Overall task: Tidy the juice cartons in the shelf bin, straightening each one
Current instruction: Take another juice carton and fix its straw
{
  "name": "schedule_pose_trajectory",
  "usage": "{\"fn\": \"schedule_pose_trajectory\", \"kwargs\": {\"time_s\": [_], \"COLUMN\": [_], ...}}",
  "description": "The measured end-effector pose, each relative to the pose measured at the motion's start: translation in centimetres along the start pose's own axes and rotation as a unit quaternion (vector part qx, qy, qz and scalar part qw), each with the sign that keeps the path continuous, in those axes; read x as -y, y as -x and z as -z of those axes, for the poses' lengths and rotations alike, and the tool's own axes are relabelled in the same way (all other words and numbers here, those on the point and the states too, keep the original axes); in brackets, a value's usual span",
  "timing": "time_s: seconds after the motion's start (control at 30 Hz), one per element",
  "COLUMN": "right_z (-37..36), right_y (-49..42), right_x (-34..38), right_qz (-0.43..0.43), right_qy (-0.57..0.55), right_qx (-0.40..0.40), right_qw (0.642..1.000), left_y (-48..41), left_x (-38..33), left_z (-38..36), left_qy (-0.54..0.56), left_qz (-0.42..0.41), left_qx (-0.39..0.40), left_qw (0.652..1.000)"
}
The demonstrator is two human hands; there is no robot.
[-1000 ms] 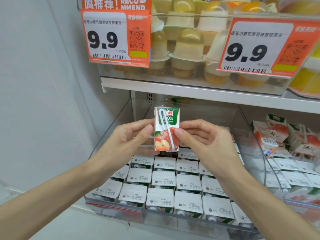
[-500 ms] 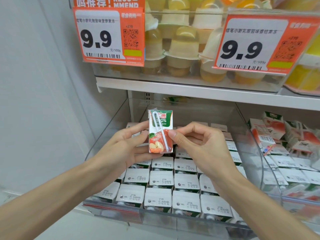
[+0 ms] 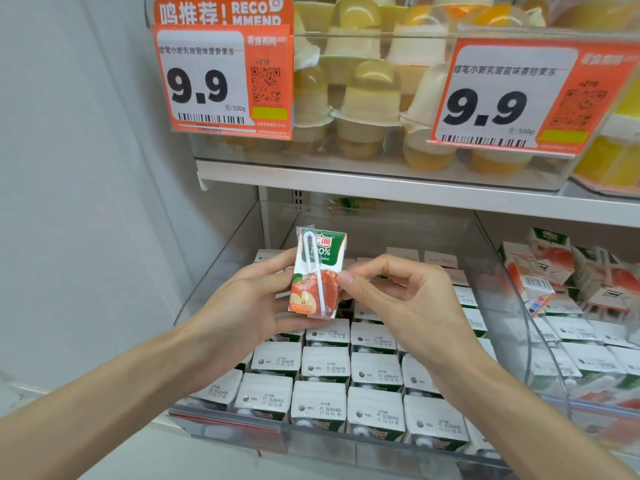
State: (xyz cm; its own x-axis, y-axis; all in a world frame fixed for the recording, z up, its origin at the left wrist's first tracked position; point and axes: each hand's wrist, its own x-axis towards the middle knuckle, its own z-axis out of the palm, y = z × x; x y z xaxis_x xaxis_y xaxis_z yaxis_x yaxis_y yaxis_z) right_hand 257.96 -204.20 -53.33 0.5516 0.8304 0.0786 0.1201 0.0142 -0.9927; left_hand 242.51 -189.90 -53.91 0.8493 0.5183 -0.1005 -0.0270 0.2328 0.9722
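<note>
Tilting slightly off upright and a touch lower than a moment before, the juice carton [image 3: 311,289] hung above the middle of the shelf bin [image 3: 221,268]. Its sides were pinched by the left hand [image 3: 242,306], whose fingers curled out of sight behind it, and by the right hand [image 3: 398,299] with its thumb and curled fingers. Above the bin stood jelly cups [image 3: 367,98] behind orange price tags [image 3: 221,81]; inside it, forearms [image 3: 104,393] covered part of the upright carton rows [image 3: 325,368], and right of it jumbled cartons [image 3: 554,268] blurred through the wall.
</note>
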Motion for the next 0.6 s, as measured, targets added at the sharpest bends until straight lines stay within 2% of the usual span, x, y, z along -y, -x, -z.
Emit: {"fn": "schedule_pose_trajectory", "kwargs": {"time_s": [0.2, 0.33, 0.47, 0.6], "right_z": [-0.05, -0.36, -0.62, -0.56], "right_y": [-0.20, -0.25, -0.16, 0.01], "right_x": [-0.06, -0.19, -0.04, -0.05], "right_qz": [-0.015, -0.029, -0.030, -0.020], "right_qy": [0.006, 0.027, 0.032, 0.040], "right_qx": [-0.022, 0.008, 0.047, 0.054], "right_qw": [1.000, 0.999, 0.998, 0.998], "left_y": [0.44, 0.44, 0.30, 0.33], "left_x": [-0.20, -0.05, 0.06, 0.08], "left_z": [0.23, 0.08, -0.04, 0.10], "left_qy": [-0.033, -0.062, -0.044, -0.049], "left_qz": [-0.031, -0.030, -0.023, -0.024], "left_qx": [0.040, 0.044, 0.035, 0.039], "left_qw": [0.998, 0.997, 0.998, 0.998]}}
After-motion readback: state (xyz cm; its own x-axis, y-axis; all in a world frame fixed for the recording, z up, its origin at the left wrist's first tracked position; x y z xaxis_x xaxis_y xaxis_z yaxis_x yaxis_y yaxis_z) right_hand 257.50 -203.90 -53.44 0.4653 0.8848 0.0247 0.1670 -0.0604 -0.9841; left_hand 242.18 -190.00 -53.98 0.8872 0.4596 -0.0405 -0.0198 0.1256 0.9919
